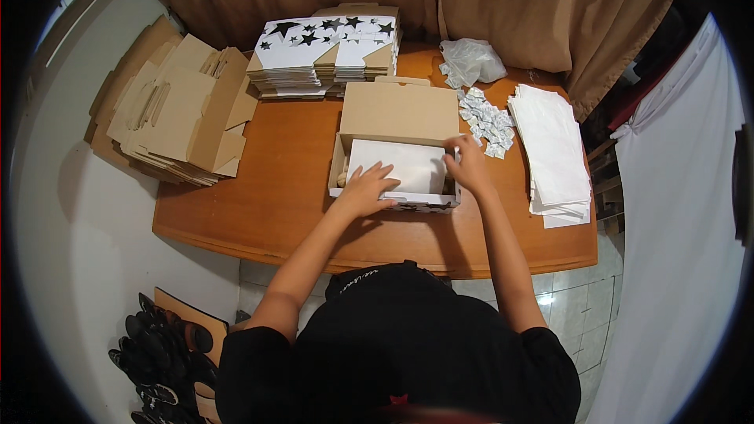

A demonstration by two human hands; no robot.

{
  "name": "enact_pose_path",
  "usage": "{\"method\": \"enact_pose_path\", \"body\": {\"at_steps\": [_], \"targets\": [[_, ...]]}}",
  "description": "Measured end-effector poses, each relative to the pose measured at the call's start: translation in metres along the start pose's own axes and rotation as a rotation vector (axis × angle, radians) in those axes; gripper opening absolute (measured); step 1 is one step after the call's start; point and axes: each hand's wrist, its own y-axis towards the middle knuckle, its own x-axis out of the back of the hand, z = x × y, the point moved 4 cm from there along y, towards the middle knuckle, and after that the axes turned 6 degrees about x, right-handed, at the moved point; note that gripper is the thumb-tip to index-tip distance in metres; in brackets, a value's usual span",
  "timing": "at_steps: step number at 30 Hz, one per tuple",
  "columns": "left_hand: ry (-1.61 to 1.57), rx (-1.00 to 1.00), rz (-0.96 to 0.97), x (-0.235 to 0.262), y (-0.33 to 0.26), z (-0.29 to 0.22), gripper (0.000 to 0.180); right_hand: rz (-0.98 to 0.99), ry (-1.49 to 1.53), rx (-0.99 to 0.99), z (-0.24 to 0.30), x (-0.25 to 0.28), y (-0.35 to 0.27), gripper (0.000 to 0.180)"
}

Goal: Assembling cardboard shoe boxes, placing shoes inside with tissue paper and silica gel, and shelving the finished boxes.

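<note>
An open cardboard box [399, 110] stands in front of me on the table, its brown lid raised at the far side. Black shapes on white show along its near outer wall. Inside it lies a white sheet of paper [408, 163], covering most of what is beneath; a bit of something beige shows at the left end. My left hand [365, 188] rests with spread fingers on the paper's near left part, over the front rim. At the right end of the box, my right hand [469, 165] has bent fingers, thumb and forefinger apart, beside the paper's edge.
Flattened brown cartons [169, 106] lean in a stack on the left. Star-printed white cartons [290, 51] are piled behind the box. Small white packets [488, 122] lie beside a clear plastic bag [473, 61]. White paper sheets [554, 149] are stacked on the right. Shoes [161, 353] sit at lower left.
</note>
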Motion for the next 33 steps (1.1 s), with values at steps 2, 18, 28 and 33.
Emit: {"method": "enact_pose_path", "body": {"at_steps": [2,18,28,33], "targets": [[-0.047,-0.011,-0.002,-0.003,-0.005,-0.003,0.040,-0.212,0.105,-0.043,-0.030,-0.004,0.010,0.037],[-0.276,0.367,-0.678,0.020,-0.078,0.055,0.018,-0.394,0.177,-0.116,-0.056,-0.046,0.021,0.047],[-0.389,0.321,-0.737,-0.003,-0.083,0.046,0.018,-0.436,0.326,-0.049,-0.050,-0.041,0.021,0.048],[-0.231,0.149,-0.829,-0.003,-0.086,0.042,0.014,-0.519,0.408,-0.007,-0.040,-0.034,0.015,0.049]]}}
